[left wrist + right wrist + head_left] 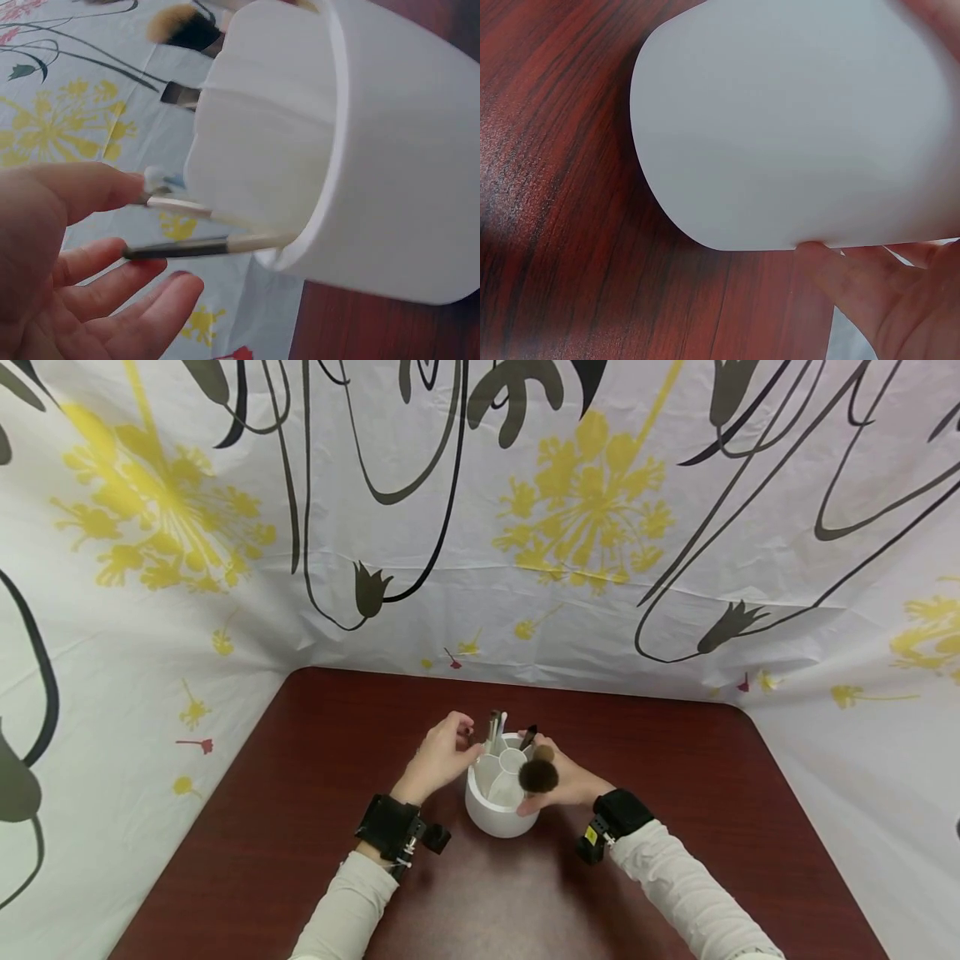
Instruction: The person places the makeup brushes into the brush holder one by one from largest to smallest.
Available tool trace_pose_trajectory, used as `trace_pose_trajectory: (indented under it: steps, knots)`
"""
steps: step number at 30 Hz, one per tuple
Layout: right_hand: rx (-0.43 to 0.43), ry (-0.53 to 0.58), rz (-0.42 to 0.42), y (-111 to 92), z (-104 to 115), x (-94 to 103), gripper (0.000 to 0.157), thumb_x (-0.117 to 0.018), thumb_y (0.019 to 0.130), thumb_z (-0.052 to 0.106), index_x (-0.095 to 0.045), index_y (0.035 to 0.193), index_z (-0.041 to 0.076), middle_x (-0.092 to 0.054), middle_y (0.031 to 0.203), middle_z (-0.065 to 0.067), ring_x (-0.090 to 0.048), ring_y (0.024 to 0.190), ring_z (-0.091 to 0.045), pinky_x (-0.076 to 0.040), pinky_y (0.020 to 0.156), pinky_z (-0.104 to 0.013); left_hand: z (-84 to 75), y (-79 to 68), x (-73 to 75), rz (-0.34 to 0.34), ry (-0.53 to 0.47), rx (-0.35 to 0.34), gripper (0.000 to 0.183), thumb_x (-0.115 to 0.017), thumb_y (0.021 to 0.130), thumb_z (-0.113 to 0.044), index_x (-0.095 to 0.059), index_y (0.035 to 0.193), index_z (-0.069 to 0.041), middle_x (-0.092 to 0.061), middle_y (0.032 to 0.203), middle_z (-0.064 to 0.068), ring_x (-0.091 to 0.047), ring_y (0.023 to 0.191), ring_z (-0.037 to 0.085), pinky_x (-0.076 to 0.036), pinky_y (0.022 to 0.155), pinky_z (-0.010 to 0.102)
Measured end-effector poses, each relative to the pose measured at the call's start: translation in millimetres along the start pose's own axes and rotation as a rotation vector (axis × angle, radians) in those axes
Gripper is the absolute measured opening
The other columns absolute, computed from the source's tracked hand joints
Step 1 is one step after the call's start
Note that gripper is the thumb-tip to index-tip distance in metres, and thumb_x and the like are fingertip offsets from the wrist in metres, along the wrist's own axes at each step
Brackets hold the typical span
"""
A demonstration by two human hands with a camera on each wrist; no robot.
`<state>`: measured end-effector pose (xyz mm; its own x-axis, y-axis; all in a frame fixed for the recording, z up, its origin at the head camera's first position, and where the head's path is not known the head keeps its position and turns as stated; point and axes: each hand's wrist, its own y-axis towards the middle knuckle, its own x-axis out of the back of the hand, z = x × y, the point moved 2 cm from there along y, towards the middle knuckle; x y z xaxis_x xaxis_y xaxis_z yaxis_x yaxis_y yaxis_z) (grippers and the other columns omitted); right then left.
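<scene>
A round white makeup brush holder [497, 820] with several compartments stands upright on the table, brushes in it. My right hand [572, 781] grips its right side, thumb in front, as the right wrist view also shows against the white wall [780, 150]. On the left rim, my left hand [441, 758] is at the thin brushes [492, 733]. In the left wrist view its thumb is by the tip of a pale-handled brush [180, 206], and a finger meets the end of a dark-ended brush [180, 248]. The fingers are spread apart. A big fluffy brush [538, 775] leans at the right.
The dark red-brown table [360, 710] has rounded far corners. A white cloth [465, 543] with yellow and grey flowers hangs behind and along the sides. A flat dark brush [180, 95] and a cotton-swab-like white tip [503, 717] also stick up from the holder.
</scene>
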<state>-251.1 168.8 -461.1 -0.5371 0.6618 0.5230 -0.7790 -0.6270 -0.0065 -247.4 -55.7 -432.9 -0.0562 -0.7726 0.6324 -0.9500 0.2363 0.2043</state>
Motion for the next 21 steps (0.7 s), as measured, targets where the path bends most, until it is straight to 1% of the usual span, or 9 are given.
trace_pose_trajectory:
  steps: [3,6,9,11,13,16,18,20,21]
  knots:
    - [0.006,0.004,0.0,-1,2,-0.2,0.106,-0.084,0.059,0.023,-0.019,0.141,0.008,-0.028,0.13,-0.018,-0.032,0.117,-0.028,-0.029,0.094,-0.047,2.8,-0.6,6.4,-0.017,-0.003,0.015,0.033,-0.064,0.084,-0.02,-0.05,0.11,-0.005,-0.057,0.109,0.009,-0.059,0.098,0.023,-0.049,0.081,0.036]
    - [0.0,0.004,0.001,-2,4,-1.0,0.107,-0.084,0.06,0.025,-0.018,0.142,0.011,-0.029,0.126,-0.018,-0.034,0.115,-0.029,-0.03,0.094,-0.047,6.5,-2.7,13.9,-0.04,0.015,0.026,0.033,-0.061,0.086,-0.023,-0.051,0.112,-0.005,-0.055,0.112,0.01,-0.057,0.1,0.025,-0.048,0.082,0.038]
    - [-0.012,-0.001,0.0,-4,4,-2.3,0.108,-0.083,0.061,0.024,-0.015,0.144,0.012,-0.029,0.126,-0.02,-0.034,0.114,-0.029,-0.029,0.095,-0.048,11.6,-6.3,20.6,-0.066,0.039,0.034,0.034,-0.06,0.086,-0.024,-0.051,0.112,-0.004,-0.05,0.116,0.012,-0.055,0.095,0.025,-0.048,0.08,0.038]
    - [-0.023,-0.005,-0.007,-5,4,-3.2,0.109,-0.083,0.061,0.023,-0.014,0.144,0.01,-0.026,0.13,-0.021,-0.033,0.116,-0.03,-0.028,0.096,-0.048,16.2,-8.7,24.4,-0.074,0.053,0.044,0.034,-0.06,0.087,-0.024,-0.051,0.113,-0.004,-0.047,0.119,0.013,-0.054,0.091,0.025,-0.047,0.078,0.038]
    - [-0.045,-0.018,-0.022,-7,4,-3.9,0.11,-0.084,0.06,0.023,-0.013,0.142,0.005,-0.023,0.132,-0.023,-0.034,0.117,-0.032,-0.029,0.096,-0.049,21.0,-10.9,27.3,-0.075,0.054,0.058,0.035,-0.059,0.087,-0.024,-0.05,0.113,-0.003,-0.043,0.122,0.014,-0.054,0.087,0.024,-0.048,0.076,0.037]
    - [-0.074,-0.035,-0.042,-8,4,-4.4,0.108,-0.085,0.058,0.025,-0.018,0.139,0.0,-0.016,0.137,-0.024,-0.031,0.123,-0.035,-0.027,0.098,-0.051,27.5,-13.5,30.9,-0.079,0.032,0.074,0.033,-0.058,0.088,-0.022,-0.049,0.113,-0.003,-0.039,0.126,0.015,-0.055,0.088,0.024,-0.049,0.077,0.036]
    - [-0.085,-0.05,-0.048,-9,6,-4.5,0.105,-0.085,0.058,0.026,-0.021,0.136,-0.002,-0.011,0.139,-0.024,-0.028,0.126,-0.036,-0.027,0.099,-0.051,30.8,-15.0,33.1,-0.084,0.002,0.085,0.031,-0.058,0.088,-0.02,-0.049,0.112,-0.003,-0.036,0.127,0.015,-0.055,0.091,0.024,-0.05,0.079,0.036]
    - [-0.054,-0.093,-0.046,-9,8,-4.2,0.096,-0.085,0.058,0.027,-0.031,0.132,-0.002,-0.011,0.14,-0.024,-0.023,0.128,-0.037,-0.027,0.099,-0.052,33.1,-16.1,35.3,-0.089,-0.029,0.09,0.03,-0.058,0.088,-0.018,-0.048,0.111,-0.003,-0.035,0.127,0.015,-0.052,0.098,0.026,-0.049,0.081,0.035]
    - [-0.047,-0.112,-0.047,-10,8,-3.8,0.094,-0.085,0.058,0.028,-0.033,0.131,-0.001,-0.012,0.14,-0.023,-0.024,0.128,-0.037,-0.029,0.098,-0.051,33.9,-16.8,36.2,-0.089,-0.039,0.096,0.029,-0.057,0.088,-0.018,-0.048,0.111,-0.003,-0.035,0.127,0.015,-0.051,0.099,0.026,-0.049,0.081,0.035]
